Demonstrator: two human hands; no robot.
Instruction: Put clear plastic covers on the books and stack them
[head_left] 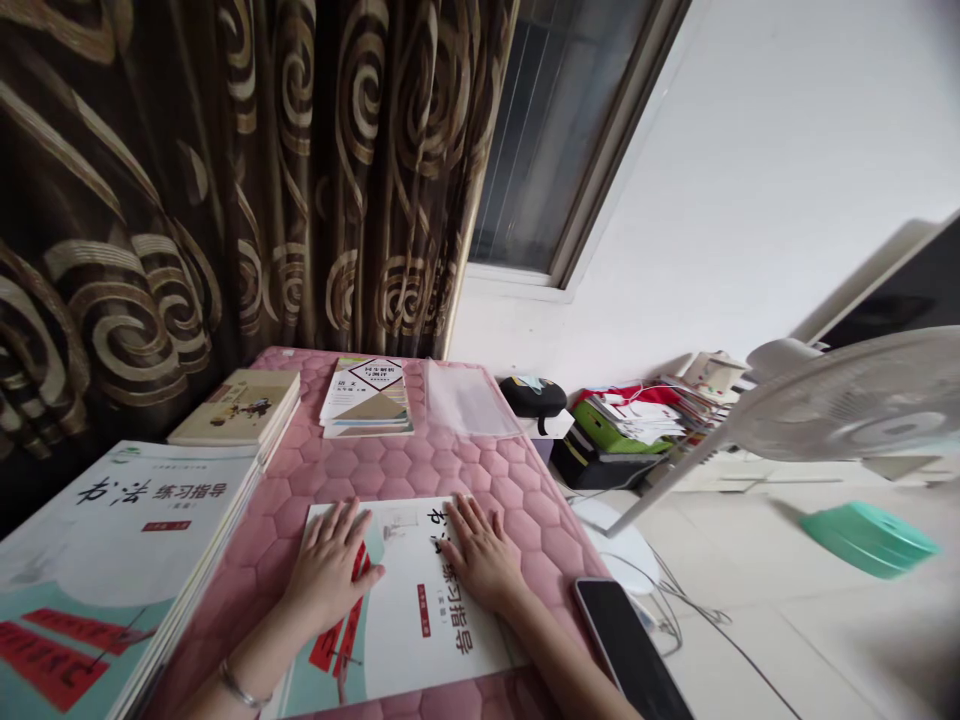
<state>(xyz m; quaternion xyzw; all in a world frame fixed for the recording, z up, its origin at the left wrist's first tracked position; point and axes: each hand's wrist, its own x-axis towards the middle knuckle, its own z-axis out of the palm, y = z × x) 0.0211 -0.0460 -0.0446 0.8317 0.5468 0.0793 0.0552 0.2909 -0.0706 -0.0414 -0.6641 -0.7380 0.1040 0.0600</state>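
Observation:
A white workbook [405,640] with teal and red cover art lies turned sideways on the pink quilted cover [442,465] in front of me. My left hand [332,563] rests flat on the workbook's left part, fingers spread, with a bangle on the wrist. Across the printed title on the right, my right hand [480,555] also lies flat with its fingers apart. Neither hand grips anything. To the left, a stack of matching workbooks [180,550] stands along the edge, and a smaller pile of tan books [236,408] sits behind it.
At the back are some booklets [369,398] and a translucent sleeve [471,400]. A phone [630,645] lies by the right edge. Beyond stand a white fan [847,400], a green stool [870,538] and piled bags and papers [630,415]. A patterned curtain [300,180] hangs behind.

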